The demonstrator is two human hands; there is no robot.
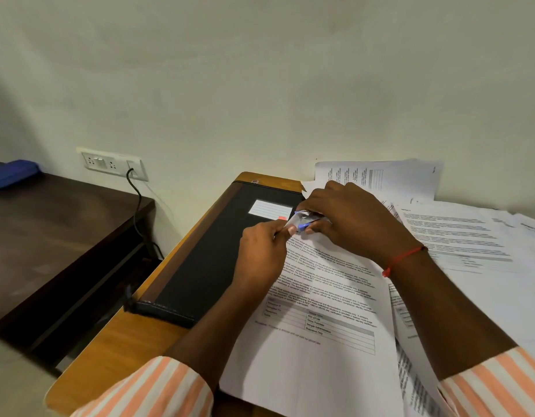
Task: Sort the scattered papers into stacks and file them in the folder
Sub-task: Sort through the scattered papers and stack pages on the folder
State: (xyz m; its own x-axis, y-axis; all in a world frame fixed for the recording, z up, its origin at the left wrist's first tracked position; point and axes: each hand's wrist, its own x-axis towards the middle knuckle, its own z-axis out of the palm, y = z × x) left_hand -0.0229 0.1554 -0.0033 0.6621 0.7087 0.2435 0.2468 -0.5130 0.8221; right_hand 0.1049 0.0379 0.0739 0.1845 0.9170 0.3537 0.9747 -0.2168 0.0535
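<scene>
Two hands meet at a corner of the white printed paper stack [320,296]: left hand [260,251] fingers pinch the sheets aligned, right hand [350,218] fingers grip what looks like a small blue stapler [304,225], apparently for binding.

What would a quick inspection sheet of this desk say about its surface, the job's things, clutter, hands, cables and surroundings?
Surface: wooden desk, its right side covered in paper.
Job's things: black folder lies closed at the left; paper stack beside it; scattered papers spread at the right.
Clutter: nothing seen.
Grips: left hand pinches the paper stack's top corner; right hand holds a small blue tool, perhaps a stapler, at that corner.
Cables: black cable hangs from the wall socket.
Surroundings: dark table with a blue case at the left; plain wall.
</scene>
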